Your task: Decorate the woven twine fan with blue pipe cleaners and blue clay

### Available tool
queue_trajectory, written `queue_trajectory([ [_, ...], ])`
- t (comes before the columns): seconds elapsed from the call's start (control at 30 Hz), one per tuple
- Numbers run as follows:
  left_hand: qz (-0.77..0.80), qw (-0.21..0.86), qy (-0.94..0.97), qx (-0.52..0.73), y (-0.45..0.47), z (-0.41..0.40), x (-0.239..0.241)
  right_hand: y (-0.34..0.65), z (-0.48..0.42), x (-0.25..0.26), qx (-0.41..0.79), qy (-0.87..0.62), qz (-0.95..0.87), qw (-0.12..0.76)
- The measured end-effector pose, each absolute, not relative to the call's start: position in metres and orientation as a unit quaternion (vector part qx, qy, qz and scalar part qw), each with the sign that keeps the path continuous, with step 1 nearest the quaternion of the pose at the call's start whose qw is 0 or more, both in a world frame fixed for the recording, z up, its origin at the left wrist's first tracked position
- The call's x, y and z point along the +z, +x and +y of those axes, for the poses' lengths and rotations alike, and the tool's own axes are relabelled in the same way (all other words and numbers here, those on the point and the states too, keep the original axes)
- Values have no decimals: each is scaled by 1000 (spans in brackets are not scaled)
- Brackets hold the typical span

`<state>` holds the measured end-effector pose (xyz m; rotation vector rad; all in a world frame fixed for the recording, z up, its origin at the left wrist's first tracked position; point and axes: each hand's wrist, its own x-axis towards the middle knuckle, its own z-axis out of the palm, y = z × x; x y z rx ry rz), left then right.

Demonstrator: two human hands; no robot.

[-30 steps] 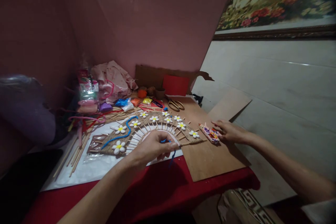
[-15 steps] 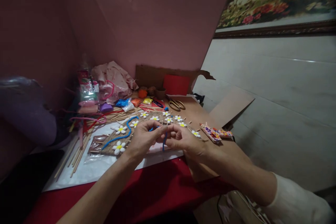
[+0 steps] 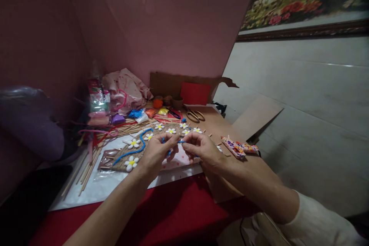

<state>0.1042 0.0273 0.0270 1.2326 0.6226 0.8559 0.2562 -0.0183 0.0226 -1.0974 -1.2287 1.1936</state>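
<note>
My left hand and my right hand face each other, thumbs and fingertips pinched on a thin blue clay strand. A short length of it shows stretched between them; its ends partly hang behind the fingers. Below lies an arched panel wrapped in brown twine, with stick ends poking from its edge. White daisies with yellow centres dot the panel. A wavy blue clay line runs along its left part. My hands hide the panel's middle.
Behind the panel are bagged clay packets, scissors, a small pot and a red card. Thin wooden sticks lie at left. A flower-patterned piece rests on cardboard at right.
My hands have drawn slightly apart, and the blue strand that hung down between them now runs across from fingertip to fingertip. The view has shifted slightly.
</note>
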Motion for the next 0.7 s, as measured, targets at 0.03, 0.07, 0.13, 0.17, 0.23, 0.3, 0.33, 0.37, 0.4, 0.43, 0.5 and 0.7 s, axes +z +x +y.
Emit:
queue_trajectory([
  [0.03,278,689,548,384,104,28,26,256,-18,24,493,-460,-518,526],
  [0.07,280,692,542,385,104,28,26,257,-17,24,487,-462,-522,526],
  [0.13,292,698,522,394,104,29,25,257,-17,26,478,-467,-529,524],
  [0.17,299,698,511,402,105,30,25,258,-16,26,474,-468,-531,523],
  [0.23,316,695,494,415,105,31,25,257,-16,27,468,-469,-535,524],
  [0.3,331,691,489,417,106,32,24,256,-16,27,463,-470,-537,526],
  [0.33,335,688,493,414,107,32,24,255,-16,28,459,-473,-538,526],
  [0.37,337,686,498,409,107,33,24,255,-16,28,454,-478,-540,523],
  [0.4,337,685,505,404,107,33,23,254,-16,29,449,-485,-540,521],
  [0.43,336,684,511,398,107,33,23,254,-15,30,443,-493,-540,519],
  [0.5,332,685,517,392,107,33,23,254,-14,31,434,-505,-535,520],
  [0.7,313,698,508,396,106,36,22,257,-11,31,428,-517,-535,514],
])
